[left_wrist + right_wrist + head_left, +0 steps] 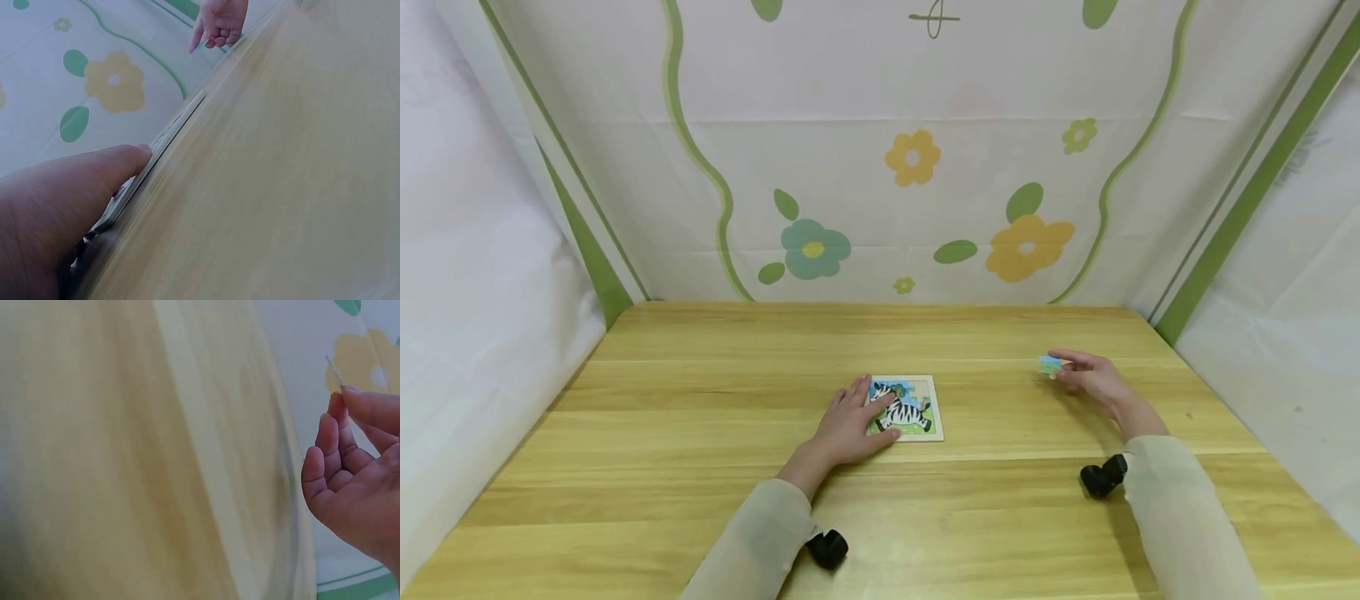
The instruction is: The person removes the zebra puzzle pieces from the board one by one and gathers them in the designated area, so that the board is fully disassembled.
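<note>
A square wooden zebra puzzle (937, 408) lies flat in the middle of the table. My left hand (848, 427) rests on its left side with the fingers spread across the picture, covering part of the zebra. In the left wrist view the thumb (112, 165) lies along the near rim. Bare pale wood shows at the picture's upper right. Off to the right, my right hand (1097, 382) pinches a small blue and green puzzle piece (1048, 364) above the table. The right wrist view shows this piece edge-on as a thin sliver between thumb and fingertips.
The wooden table (662, 467) runs back to a white cloth wall (865, 92) printed with flowers and leaves. White cloth also hangs on both sides. A black wrist camera (827, 550) sits at each cuff, near the tabletop.
</note>
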### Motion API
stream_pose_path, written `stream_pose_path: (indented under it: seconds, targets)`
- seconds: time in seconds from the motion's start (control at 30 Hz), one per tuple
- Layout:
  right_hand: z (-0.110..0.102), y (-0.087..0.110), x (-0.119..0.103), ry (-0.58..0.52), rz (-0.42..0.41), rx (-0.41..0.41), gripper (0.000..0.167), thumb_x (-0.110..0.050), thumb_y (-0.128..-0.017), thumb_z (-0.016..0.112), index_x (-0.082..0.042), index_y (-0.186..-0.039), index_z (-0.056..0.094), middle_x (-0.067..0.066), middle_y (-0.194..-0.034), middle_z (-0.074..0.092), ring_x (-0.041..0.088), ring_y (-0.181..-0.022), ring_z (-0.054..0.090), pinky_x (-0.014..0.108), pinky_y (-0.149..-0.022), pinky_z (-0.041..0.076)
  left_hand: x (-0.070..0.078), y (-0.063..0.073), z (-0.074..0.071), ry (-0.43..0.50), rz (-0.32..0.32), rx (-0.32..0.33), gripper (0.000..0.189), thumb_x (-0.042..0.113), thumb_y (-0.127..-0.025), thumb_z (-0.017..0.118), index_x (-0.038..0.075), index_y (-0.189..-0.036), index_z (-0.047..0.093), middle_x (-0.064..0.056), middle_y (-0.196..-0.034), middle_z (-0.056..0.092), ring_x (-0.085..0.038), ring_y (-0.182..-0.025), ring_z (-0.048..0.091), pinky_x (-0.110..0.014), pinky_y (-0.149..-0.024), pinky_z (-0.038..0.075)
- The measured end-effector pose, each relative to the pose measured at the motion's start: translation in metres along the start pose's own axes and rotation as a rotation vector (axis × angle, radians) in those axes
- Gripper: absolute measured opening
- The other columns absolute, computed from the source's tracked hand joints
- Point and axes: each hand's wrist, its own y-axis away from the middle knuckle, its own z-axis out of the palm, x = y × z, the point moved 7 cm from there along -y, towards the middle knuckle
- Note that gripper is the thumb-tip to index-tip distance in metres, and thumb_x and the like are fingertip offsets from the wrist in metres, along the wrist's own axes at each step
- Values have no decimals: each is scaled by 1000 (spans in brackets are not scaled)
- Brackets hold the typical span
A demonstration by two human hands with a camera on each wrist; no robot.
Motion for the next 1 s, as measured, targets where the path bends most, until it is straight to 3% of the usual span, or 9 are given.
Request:
stream_pose_path:
  seconds: [0.33, 0.57, 0.8, 1.0]
  targets:
    - [-18, 0, 17, 40, 97, 2, 53, -16, -85, 56, 2, -130, 34, -2, -88, 51, 11, -78, 52, 28, -65, 44, -1, 0, 0, 0, 5, 7, 62, 56, -82, 41, 21, -133, 36, -18, -140, 12, -28, -128, 6, -43, -100, 7]
    - [-18, -2, 22, 69, 125, -4, 49, -8, -85, 53, 6, -129, 34, -3, -80, 56, 11, -59, 45, 24, -52, 38, -1, 0, 0, -3, 6, 6, 62, 56, -82, 40, 22, -134, 35, -17, -140, 11, -27, -128, 5, -42, -100, 6]
    - [-14, -1, 23, 165, 108, -30, 48, -8, -86, 52, 4, -129, 35, 6, -87, 53, 14, -72, 46, 26, -62, 40, 1, 0, -2, -8, 11, 15, 61, 55, -82, 42, 22, -133, 35, -18, -140, 13, -28, -128, 7, -45, -99, 7]
    - [-13, -2, 22, 223, 99, -40, 47, -10, -87, 51, 3, -129, 35, 6, -81, 49, 17, -68, 42, 27, -62, 38, 2, 1, -1, -5, 4, 12, 61, 54, -82, 42, 21, -133, 36, -18, -140, 13, -29, -128, 6, -45, -99, 8]
